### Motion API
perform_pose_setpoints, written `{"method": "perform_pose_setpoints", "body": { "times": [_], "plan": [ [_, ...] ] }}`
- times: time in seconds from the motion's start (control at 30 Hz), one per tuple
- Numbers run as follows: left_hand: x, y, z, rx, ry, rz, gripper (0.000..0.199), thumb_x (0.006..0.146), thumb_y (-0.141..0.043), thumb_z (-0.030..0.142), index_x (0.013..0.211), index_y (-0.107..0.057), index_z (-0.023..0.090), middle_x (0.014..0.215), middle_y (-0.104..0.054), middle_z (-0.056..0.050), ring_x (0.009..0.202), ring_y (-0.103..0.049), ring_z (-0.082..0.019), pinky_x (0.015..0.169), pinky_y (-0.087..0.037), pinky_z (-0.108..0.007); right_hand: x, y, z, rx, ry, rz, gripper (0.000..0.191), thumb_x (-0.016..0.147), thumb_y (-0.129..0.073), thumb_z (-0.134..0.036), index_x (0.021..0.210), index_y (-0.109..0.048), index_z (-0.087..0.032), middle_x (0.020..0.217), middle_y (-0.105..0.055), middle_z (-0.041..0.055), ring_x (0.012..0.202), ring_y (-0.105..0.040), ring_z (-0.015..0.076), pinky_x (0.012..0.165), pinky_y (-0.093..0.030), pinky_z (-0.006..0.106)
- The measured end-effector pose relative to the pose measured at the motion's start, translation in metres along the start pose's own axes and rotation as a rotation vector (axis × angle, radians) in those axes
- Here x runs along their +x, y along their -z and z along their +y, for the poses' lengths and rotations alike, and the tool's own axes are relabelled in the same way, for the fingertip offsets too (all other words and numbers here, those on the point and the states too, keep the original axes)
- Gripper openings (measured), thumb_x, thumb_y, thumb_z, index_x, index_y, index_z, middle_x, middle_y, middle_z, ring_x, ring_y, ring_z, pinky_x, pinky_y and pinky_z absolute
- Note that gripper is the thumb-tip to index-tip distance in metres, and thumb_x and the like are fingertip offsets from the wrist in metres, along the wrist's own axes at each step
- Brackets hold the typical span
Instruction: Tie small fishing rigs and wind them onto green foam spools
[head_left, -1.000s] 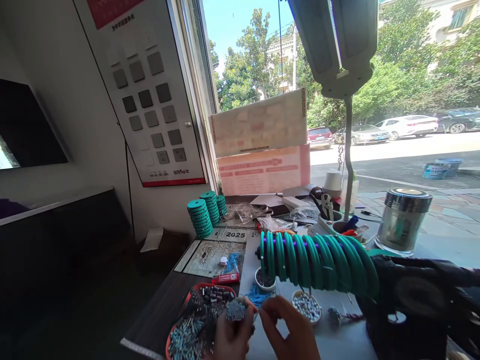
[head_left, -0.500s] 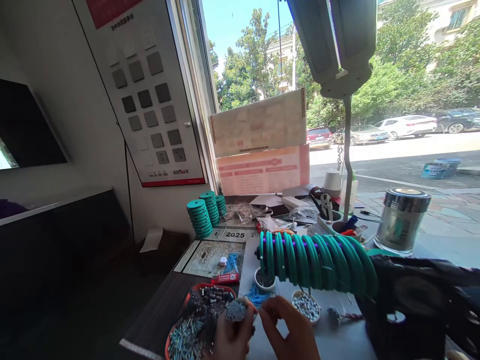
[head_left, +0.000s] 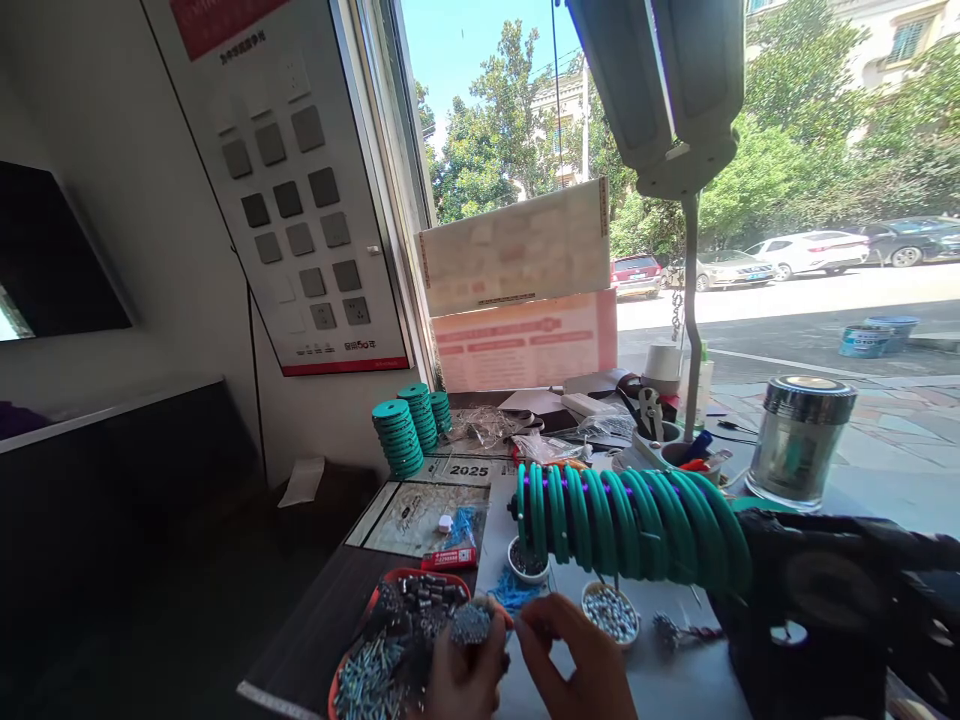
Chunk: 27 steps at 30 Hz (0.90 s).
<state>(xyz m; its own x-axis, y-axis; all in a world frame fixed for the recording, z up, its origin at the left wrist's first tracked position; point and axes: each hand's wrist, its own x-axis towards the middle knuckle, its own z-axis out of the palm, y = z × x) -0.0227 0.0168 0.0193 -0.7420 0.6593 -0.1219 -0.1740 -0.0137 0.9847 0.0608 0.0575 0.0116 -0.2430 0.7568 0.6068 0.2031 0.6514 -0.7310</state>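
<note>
1. Daylight is let in through a window above the table (head_left: 322,630), where green discs (head_left: 397,440) are stacked near a printed calendar sheet (head_left: 401,515).
2. A round, grey, densely packed piece (head_left: 470,622) is gripped in the fingers of the left hand (head_left: 459,682), above the table and beside the red-rimmed tray (head_left: 424,573) of screws and dark metal parts.
3. The fingertips of the right hand (head_left: 581,665) are drawn together in a pinch just beside that piece, near a small orange part (head_left: 502,612); whether anything thin is caught between them cannot be told.
4. Close two-handed finger work appears to be in hand, the piece being steadied on the left while its side is worked from the right.
5. For the next move, a firm left hold and a small, precise right pinch would seem to be called for; clearance from the tray would be worth keeping, as loose parts could be knocked.
6. Beyond the right hand, a bowl (head_left: 628,641) of pale beads is set on the table, with blue strands (head_left: 517,592) lying nearby and a green coil (head_left: 637,525) held above.
</note>
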Motion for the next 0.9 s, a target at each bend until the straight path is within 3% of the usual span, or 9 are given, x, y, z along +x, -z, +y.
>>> {"method": "perform_pose_setpoints", "body": {
  "times": [0.27, 0.57, 0.9],
  "plan": [
    [0.0, 0.001, -0.001, 0.004, 0.02, -0.006, 0.057, 0.038, -0.066, 0.062, 0.067, -0.059, 0.014, 0.039, -0.039, 0.007, 0.037, -0.026, -0.002, 0.039, -0.015, -0.015, 0.0, 0.001, -0.001, -0.031, -0.023, 0.009, 0.026, 0.082, -0.041, -0.031, 0.06, -0.049, -0.018, 0.053, -0.048, -0.0012, 0.048, -0.046, 0.0118, 0.045, -0.037, 0.021],
    [-0.005, -0.002, 0.008, -0.025, 0.028, 0.0, 0.048, 0.038, -0.07, 0.054, 0.065, -0.06, 0.016, 0.048, -0.053, 0.001, 0.036, -0.036, -0.005, 0.035, -0.02, -0.016, 0.0, -0.001, -0.001, -0.025, 0.01, 0.06, 0.023, 0.08, -0.043, -0.027, 0.059, -0.048, -0.018, 0.052, -0.048, -0.0017, 0.047, -0.044, 0.0112, 0.044, -0.037, 0.02],
    [-0.004, 0.002, 0.01, -0.051, 0.083, -0.063, 0.051, 0.036, -0.071, 0.055, 0.065, -0.059, 0.015, 0.041, -0.046, 0.005, 0.035, -0.035, -0.003, 0.035, -0.021, -0.014, 0.001, 0.0, 0.0, -0.034, 0.038, 0.032, 0.022, 0.08, -0.042, -0.024, 0.058, -0.046, -0.019, 0.053, -0.047, -0.0018, 0.048, -0.045, 0.0113, 0.045, -0.037, 0.021]
  ]
}}
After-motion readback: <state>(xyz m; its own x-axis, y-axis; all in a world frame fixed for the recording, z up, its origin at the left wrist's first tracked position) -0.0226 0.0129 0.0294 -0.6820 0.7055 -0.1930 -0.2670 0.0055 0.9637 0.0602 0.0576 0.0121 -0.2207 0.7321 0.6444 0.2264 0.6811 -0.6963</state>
